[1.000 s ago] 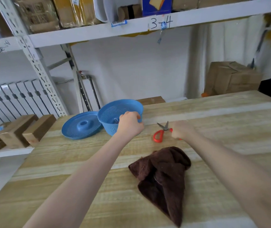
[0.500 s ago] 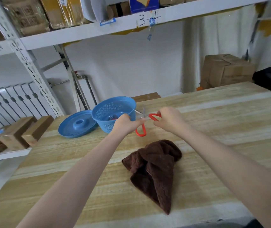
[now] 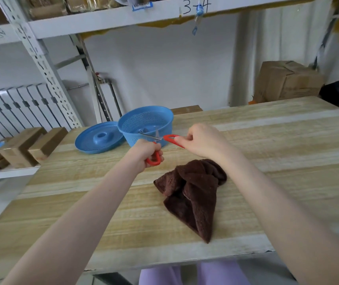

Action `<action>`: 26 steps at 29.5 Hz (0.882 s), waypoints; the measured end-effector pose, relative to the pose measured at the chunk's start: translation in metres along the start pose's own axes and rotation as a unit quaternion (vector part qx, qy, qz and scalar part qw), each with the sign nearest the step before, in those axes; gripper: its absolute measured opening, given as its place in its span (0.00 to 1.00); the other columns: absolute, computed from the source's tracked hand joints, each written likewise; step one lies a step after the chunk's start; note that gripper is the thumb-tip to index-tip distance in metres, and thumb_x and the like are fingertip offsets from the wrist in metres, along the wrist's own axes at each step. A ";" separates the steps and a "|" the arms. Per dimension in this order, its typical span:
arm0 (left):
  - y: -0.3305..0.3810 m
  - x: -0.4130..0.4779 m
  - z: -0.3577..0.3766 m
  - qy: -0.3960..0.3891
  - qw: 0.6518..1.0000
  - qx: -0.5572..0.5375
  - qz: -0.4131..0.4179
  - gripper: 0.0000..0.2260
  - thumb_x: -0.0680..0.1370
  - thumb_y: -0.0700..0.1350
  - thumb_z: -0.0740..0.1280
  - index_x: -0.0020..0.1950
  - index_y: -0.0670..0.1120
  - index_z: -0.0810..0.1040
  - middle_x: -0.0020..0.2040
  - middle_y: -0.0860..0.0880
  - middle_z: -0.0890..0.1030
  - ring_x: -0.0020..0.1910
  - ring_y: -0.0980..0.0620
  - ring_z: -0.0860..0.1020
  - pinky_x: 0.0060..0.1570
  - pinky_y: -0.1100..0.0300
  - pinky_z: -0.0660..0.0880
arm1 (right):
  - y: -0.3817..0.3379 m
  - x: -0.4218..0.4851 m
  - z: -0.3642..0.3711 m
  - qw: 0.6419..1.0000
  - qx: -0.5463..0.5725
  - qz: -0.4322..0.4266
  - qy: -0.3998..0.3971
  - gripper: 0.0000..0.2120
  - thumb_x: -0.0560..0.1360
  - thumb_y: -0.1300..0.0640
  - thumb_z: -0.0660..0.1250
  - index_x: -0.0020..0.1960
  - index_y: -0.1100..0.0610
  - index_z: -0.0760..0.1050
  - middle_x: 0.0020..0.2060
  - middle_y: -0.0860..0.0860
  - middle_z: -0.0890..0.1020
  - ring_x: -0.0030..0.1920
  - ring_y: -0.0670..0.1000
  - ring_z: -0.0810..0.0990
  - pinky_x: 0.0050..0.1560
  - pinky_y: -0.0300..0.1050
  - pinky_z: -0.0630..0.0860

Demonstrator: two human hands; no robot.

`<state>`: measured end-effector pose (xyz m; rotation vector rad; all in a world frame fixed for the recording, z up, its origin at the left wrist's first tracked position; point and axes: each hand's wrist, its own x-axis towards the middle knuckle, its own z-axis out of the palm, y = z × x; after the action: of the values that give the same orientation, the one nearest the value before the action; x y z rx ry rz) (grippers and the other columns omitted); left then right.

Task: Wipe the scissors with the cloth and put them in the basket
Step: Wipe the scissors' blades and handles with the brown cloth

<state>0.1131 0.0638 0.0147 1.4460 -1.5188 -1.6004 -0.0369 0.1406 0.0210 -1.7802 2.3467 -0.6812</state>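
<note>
The scissors [image 3: 157, 138] are off the surface [image 3: 277, 153], held in the air between both hands with the handles spread and the blades parted into a narrow V. The left hand [image 3: 146, 151] has its fingers curled round one red handle loop, which sticks out below its fist toward 6 o'clock. The right hand [image 3: 201, 140] pinches the end of the other red loop at the 3 o'clock side of the tool. The metal blades point toward 9 and 12 o'clock and lie in front of the near wall and rim of the blue basket [image 3: 130, 139]. Whether the tips touch the basket cannot be told. The basket stands upright on the surface at 12 o'clock from the left hand, with a raised hub showing inside it. Its blue lid [image 3: 98, 138] lies flat just beside it at its 9 o'clock, touching or nearly touching its wall. The brown cloth [image 3: 195, 190] lies crumpled on the surface at 5 o'clock from the scissors, under the right forearm, with neither hand on it, and one corner trails toward the near edge at 6 o'clock. At 9 o'clock, off the surface, wooden blocks [image 3: 20, 145] sit on a low shelf in front of a white radiator [image 3: 10, 108]. A cardboard box [image 3: 288, 81] stands beyond the far edge at 2 o'clock.
</note>
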 end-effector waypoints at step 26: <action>-0.017 -0.020 -0.054 0.088 0.993 -0.064 0.044 0.06 0.81 0.35 0.59 0.57 0.38 0.69 0.35 0.44 0.74 0.29 0.49 0.74 0.32 0.59 0.78 | -0.028 -0.047 0.046 0.991 0.007 -0.135 0.001 0.06 0.78 0.60 0.63 0.51 0.52 0.77 0.48 0.50 0.81 0.50 0.55 0.78 0.47 0.49 0.73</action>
<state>0.1726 0.0645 0.0163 1.3904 -1.3372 -1.4497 0.0184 0.1661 -0.0168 -2.1144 2.1143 -0.7291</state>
